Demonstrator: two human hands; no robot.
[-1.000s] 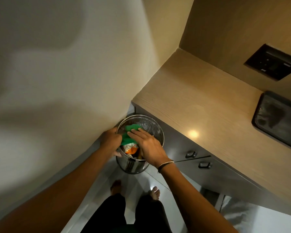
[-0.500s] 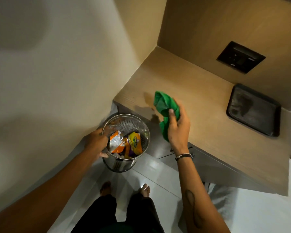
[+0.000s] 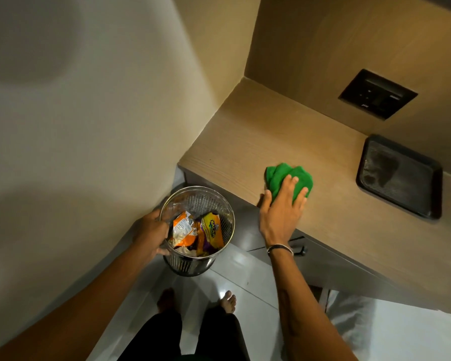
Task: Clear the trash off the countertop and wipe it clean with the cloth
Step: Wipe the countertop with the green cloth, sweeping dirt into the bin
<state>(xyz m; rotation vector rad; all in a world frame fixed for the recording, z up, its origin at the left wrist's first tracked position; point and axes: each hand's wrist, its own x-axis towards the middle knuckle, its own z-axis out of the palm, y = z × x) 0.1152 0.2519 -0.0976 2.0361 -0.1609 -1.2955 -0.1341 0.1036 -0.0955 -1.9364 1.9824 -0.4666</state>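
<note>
A crumpled green cloth [image 3: 284,177] lies on the wooden countertop [image 3: 258,131] near its front edge. My right hand [image 3: 280,209] presses flat on the cloth, fingers spread over it. Below the counter's left end, a perforated metal bin [image 3: 197,261] is off the floor, and my left hand [image 3: 151,230] grips its near-left rim. Inside the bin lie an orange wrapper [image 3: 184,229] and a yellow wrapper [image 3: 212,230].
A dark tray [image 3: 401,175] sits on the countertop at the right. A black switch panel [image 3: 376,93] is set in the back wall. Grey drawers with a handle [image 3: 298,249] run under the counter. My bare feet [image 3: 228,300] stand on the glossy tiled floor.
My right hand has carried the green cloth from over the bin up onto the countertop and pressed it down. My left hand has stayed on the bin's rim.
</note>
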